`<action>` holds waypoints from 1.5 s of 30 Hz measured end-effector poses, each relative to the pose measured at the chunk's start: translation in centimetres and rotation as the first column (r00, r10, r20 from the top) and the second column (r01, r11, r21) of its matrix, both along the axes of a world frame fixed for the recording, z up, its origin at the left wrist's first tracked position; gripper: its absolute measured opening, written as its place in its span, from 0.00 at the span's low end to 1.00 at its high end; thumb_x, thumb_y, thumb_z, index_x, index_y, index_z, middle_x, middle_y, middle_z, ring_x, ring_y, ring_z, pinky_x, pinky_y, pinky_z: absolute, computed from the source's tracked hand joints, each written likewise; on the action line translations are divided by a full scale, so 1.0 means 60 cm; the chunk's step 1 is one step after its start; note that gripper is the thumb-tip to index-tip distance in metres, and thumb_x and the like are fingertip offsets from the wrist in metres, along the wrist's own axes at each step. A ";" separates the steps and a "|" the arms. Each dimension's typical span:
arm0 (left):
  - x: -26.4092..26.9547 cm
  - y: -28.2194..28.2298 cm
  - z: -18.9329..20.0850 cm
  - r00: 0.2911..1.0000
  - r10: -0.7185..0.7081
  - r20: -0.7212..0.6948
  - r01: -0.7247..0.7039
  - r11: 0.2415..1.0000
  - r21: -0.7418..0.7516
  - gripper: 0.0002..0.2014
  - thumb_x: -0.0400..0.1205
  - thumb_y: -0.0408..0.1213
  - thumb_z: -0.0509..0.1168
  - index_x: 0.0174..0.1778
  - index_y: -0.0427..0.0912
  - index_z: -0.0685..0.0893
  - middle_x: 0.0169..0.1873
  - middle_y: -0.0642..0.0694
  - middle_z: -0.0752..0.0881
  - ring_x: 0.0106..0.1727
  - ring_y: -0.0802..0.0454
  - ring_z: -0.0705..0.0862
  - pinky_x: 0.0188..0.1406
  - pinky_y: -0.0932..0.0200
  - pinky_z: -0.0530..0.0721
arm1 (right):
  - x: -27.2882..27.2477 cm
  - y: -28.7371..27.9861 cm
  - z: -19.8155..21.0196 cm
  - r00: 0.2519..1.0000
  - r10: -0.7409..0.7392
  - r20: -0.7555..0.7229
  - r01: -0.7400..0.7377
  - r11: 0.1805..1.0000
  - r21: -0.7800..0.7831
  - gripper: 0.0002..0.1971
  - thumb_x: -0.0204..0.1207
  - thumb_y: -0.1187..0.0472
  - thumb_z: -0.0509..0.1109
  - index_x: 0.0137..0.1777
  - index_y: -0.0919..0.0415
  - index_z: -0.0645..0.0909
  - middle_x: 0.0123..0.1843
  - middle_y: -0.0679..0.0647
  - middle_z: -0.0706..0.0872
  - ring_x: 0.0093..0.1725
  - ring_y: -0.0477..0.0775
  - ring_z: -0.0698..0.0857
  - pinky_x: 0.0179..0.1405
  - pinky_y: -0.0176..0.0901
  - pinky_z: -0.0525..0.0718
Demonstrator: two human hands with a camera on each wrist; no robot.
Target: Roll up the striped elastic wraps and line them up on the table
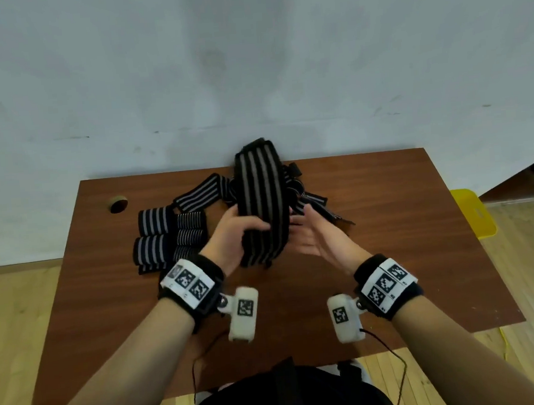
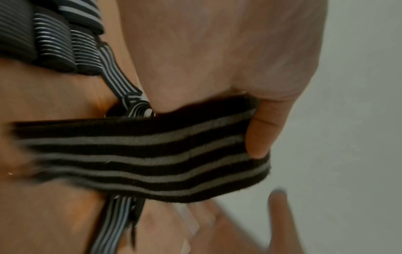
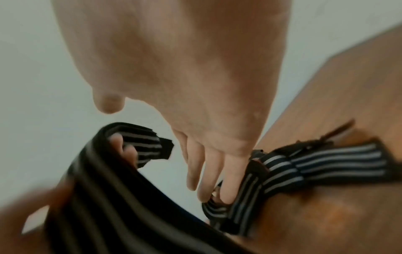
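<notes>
Head view: left hand [image 1: 230, 237] grips a wide striped wrap [image 1: 261, 202] above the worktop [image 1: 389, 224]; right hand [image 1: 319, 236], fingers loose, holds nothing.

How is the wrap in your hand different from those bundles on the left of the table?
The held wrap is unrolled, a long flat band; the bundles are rolled into short cylinders. The left hand holds the wrap up off the table; the bundles rest on it, side by side. Both are dark elastic with pale stripes.
</notes>
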State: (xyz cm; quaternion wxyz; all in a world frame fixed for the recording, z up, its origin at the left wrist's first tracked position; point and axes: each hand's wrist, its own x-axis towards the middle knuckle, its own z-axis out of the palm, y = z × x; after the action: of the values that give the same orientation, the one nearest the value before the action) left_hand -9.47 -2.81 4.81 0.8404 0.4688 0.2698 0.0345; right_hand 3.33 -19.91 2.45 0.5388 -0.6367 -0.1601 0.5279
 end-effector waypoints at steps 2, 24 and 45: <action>-0.010 -0.042 -0.008 0.971 -0.203 -0.127 0.221 0.965 0.143 0.23 0.78 0.14 0.66 0.61 0.44 0.87 0.59 0.42 0.92 0.67 0.40 0.87 0.65 0.50 0.86 | 0.018 0.016 0.019 0.972 -0.175 -0.155 0.196 0.971 0.136 0.42 0.79 0.29 0.65 0.82 0.62 0.74 0.76 0.59 0.84 0.75 0.58 0.84 0.76 0.58 0.80; 0.027 -0.070 -0.057 0.936 0.338 -0.096 -0.338 0.941 0.014 0.10 0.88 0.32 0.67 0.63 0.45 0.88 0.58 0.45 0.93 0.58 0.47 0.92 0.54 0.49 0.90 | -0.012 -0.023 -0.077 0.992 -0.044 -0.119 0.048 0.999 0.026 0.32 0.75 0.43 0.77 0.75 0.57 0.80 0.70 0.55 0.88 0.71 0.57 0.86 0.73 0.54 0.83; -0.027 -0.024 -0.286 0.490 0.357 -0.795 -0.552 0.833 0.034 0.51 0.69 0.45 0.83 0.85 0.39 0.64 0.78 0.35 0.74 0.76 0.32 0.76 0.73 0.35 0.79 | 0.228 -0.032 -0.192 0.441 0.626 0.643 -0.080 0.741 -0.666 0.25 0.86 0.46 0.68 0.80 0.54 0.74 0.76 0.52 0.79 0.77 0.55 0.74 0.70 0.52 0.80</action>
State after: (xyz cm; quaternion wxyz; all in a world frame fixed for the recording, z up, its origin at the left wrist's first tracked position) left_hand -11.07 -4.24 -12.32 0.6472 0.2489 0.7202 0.0209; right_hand 17.01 -21.85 -9.07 0.0568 -0.8807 -0.3773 0.2807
